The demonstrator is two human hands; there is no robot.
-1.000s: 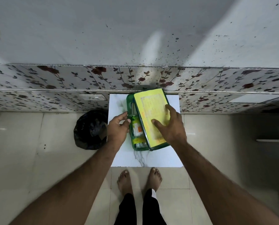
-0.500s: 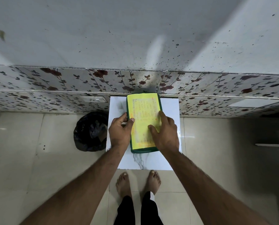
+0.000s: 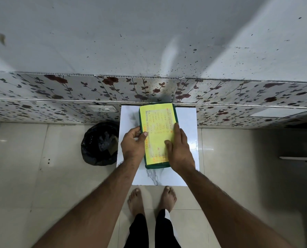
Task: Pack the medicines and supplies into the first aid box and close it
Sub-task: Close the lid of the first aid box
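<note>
First aid box (image 3: 157, 135) now lies flat on the white marbled stand (image 3: 186, 122), yellow lid down; a second ago it gaped, contents showing. Left hand (image 3: 134, 144) pinches the left edge, right hand (image 3: 179, 149) presses spread on top. Closing looks nearly done; latch unseen.

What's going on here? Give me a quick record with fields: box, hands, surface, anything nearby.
box: green box with yellow lid, lid down
left hand: grips the box's left edge, thumb on lid
right hand: flat on the lid
surface: white marbled tabletop
nearby: black bin bag on the floor, left of the tabletop
</note>
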